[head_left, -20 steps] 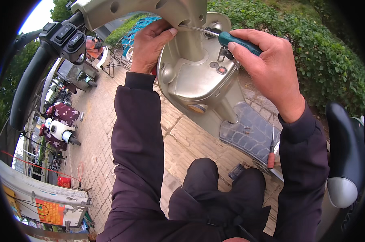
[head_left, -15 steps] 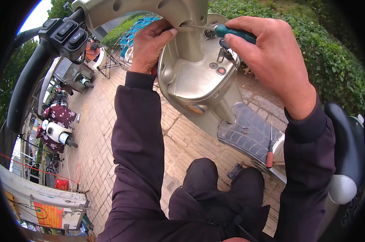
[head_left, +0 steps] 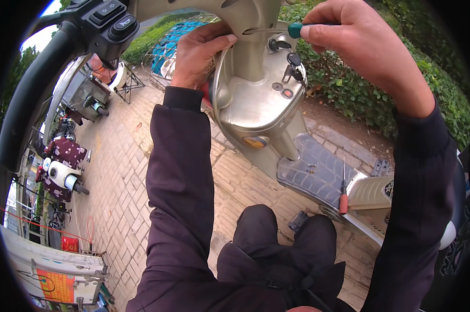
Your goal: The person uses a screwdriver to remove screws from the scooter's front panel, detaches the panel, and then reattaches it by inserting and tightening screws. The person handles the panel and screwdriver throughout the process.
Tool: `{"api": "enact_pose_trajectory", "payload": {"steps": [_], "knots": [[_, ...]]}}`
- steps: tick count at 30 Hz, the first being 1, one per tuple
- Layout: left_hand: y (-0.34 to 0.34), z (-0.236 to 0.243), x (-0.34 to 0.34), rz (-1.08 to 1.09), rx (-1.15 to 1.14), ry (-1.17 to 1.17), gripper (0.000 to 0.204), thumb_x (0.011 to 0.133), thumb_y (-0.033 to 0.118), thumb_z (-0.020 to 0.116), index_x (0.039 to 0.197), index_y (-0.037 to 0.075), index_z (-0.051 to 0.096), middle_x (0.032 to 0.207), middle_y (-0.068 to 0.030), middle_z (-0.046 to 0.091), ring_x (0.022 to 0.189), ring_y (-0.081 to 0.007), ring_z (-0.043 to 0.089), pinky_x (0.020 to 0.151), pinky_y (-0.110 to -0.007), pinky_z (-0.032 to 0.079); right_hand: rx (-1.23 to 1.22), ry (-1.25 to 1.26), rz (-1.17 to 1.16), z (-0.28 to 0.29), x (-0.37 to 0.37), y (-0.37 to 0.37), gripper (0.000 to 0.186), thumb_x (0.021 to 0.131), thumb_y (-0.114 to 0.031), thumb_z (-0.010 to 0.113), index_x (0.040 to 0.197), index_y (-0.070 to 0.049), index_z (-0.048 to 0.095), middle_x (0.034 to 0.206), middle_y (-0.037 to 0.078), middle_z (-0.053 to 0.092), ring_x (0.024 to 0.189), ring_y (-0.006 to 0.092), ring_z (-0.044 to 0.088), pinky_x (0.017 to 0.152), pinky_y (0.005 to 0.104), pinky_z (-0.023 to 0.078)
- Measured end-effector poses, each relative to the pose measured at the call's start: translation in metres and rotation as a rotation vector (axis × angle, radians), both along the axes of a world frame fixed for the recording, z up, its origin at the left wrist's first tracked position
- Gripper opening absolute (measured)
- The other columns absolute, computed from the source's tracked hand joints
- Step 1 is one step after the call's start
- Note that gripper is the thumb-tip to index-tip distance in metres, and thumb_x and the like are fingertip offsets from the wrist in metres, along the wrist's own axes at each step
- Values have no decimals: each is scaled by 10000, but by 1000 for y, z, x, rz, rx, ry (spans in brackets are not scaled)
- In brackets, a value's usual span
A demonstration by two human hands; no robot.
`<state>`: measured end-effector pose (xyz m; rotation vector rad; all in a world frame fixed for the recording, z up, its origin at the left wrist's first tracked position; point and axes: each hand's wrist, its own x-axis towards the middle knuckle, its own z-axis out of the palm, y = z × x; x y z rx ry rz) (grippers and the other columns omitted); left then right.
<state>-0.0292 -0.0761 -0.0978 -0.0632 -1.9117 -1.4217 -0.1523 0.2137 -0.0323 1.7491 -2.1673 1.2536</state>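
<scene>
A screwdriver with a teal-green handle (head_left: 295, 30) is gripped in my right hand (head_left: 344, 34), its thumb along the handle. The metal shaft points left, with its tip at a slot in the champagne-coloured steering column cover (head_left: 249, 52) of a scooter. My left hand (head_left: 199, 57) is closed at the cover's left side, its thumb close to that slot. Most of its fingertips are hidden behind the cover. Below the column, keys (head_left: 294, 60) hang at the scooter's front panel (head_left: 253, 101). A second screwdriver with a red handle (head_left: 343, 204) lies on the dark footboard mat (head_left: 318, 169).
The black handlebar grip (head_left: 35, 104) and its switch block (head_left: 110, 23) stand at the left. Beyond the scooter grows a green hedge (head_left: 344, 78). Parked vehicles, among them a white scooter (head_left: 61, 174), line the left of the brick pavement (head_left: 118, 182).
The view has shifted, with the handlebar sitting farther right. My right hand has moved up and right in the picture, still holding the green screwdriver at the slot. The left hand stays by the cover.
</scene>
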Motion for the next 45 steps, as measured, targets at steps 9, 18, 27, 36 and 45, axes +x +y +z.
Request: {"api": "enact_pose_trajectory", "payload": {"steps": [9, 18, 27, 36, 45], "knots": [[-5, -4, -6, -107, -5, 22, 446, 923, 50, 727, 1332, -86, 615, 1224, -141, 712, 1080, -185, 688, 968, -300, 546, 160, -235, 62, -8, -23, -9, 397, 889, -182, 736, 1241, -6, 681, 777, 117, 671, 684, 250, 669, 619, 370, 505], [-8, -2, -10, -181, -1, 12, 497, 931, 116, 752, 1373, -51, 598, 1255, -114, 692, 1107, -171, 671, 984, -298, 531, -281, 988, 12, -22, -14, -3, 267, 942, -154, 697, 1151, 12, 701, 809, 106, 694, 740, 223, 682, 605, 336, 516], [-15, -7, -14, -175, 69, -1, 472, 911, 150, 793, 1316, -46, 649, 1192, -97, 720, 1059, -155, 686, 955, -286, 540, 95, -592, 76, -13, -18, -6, 313, 1030, -235, 628, 1144, 51, 686, 798, 68, 694, 407, 15, 435, 314, 178, 304], [-20, -5, -16, -156, 53, 9, 417, 901, 108, 789, 1261, -73, 681, 1138, -112, 741, 994, -152, 697, 908, -277, 550, -84, 682, 88, -18, -43, -19, 333, 960, -219, 695, 1226, -18, 700, 878, 96, 737, 653, 198, 648, 559, 334, 493], [-25, -7, -19, -141, 92, 33, 399, 892, 85, 798, 1247, -61, 690, 1127, -107, 746, 967, -146, 704, 886, -273, 566, -217, 1113, -98, -35, -12, -10, 408, 891, -179, 726, 1277, -54, 678, 890, 64, 663, 755, 275, 683, 657, 412, 557]]}}
